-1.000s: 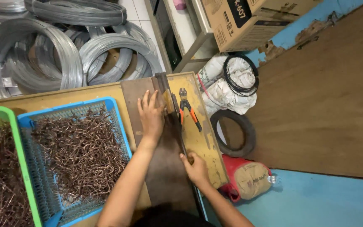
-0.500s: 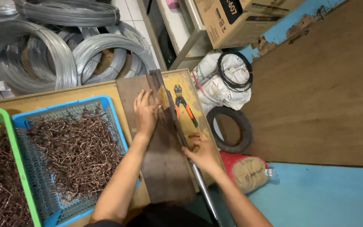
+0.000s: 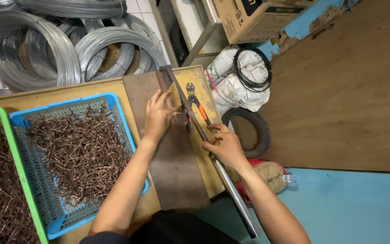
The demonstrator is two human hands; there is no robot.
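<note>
The left hand (image 3: 159,116) lies flat and open, fingers spread, on a dark metal plate (image 3: 172,167) that runs along the table (image 3: 68,92). Its fingertips reach a small yellowish piece (image 3: 175,96) against the long steel lever bar (image 3: 204,140); what sits under the palm is hidden. The right hand (image 3: 224,147) is curled around that bar partway along, fingers wrapped over it. The bar's far end meets a dark fixture just beyond the left hand, too small to make out, and its near end runs off past the right forearm toward the bottom edge.

Just beyond the right hand lie orange-handled cutters (image 3: 196,101), partly crossed by the bar. Left of the left arm stands a blue basket (image 3: 118,113) heaped with bent copper-coloured wire hooks (image 3: 77,149); further left a green basket (image 3: 10,149), cut off by the edge, holds more. Coils of galvanised wire (image 3: 46,45) lie beyond the table. Right of the right hand, on the floor, are a rubber ring (image 3: 258,131) and a white sack (image 3: 235,86).

Against the earlier frame, the right hand has slid further up the bar toward the left hand, and the bar's lower end now shows longer.
</note>
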